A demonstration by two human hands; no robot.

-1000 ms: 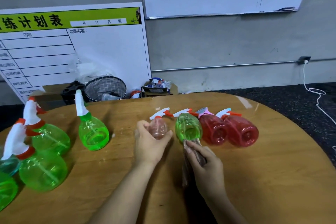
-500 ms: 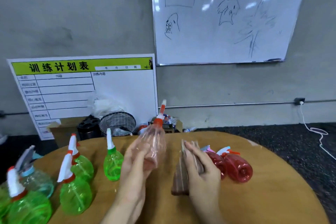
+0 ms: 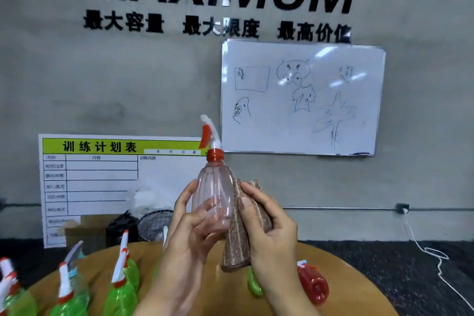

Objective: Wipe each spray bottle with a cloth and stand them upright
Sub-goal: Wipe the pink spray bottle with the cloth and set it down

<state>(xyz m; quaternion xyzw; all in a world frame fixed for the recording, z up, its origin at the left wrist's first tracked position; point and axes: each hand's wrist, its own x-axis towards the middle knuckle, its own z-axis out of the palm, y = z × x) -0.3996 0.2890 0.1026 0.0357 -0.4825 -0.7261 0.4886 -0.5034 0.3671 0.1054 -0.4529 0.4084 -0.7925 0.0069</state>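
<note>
Left hand (image 3: 191,223) grips the pink bottle (image 3: 214,197) by its lower body, held upright in the air above the table (image 3: 346,287); right hand (image 3: 269,223) pinches the folded cloth (image 3: 237,244) against the bottle's right side. Risks: smooth, thin plastic, so wiping pressure could twist it out of a one-hand grip and drop it onto the lying green bottle (image 3: 254,283) and red bottle (image 3: 314,285) below. Cloth tail hangs loose and may snag the trigger. Standing green bottles (image 3: 120,295) at left sit close enough to topple on set-down.
</note>
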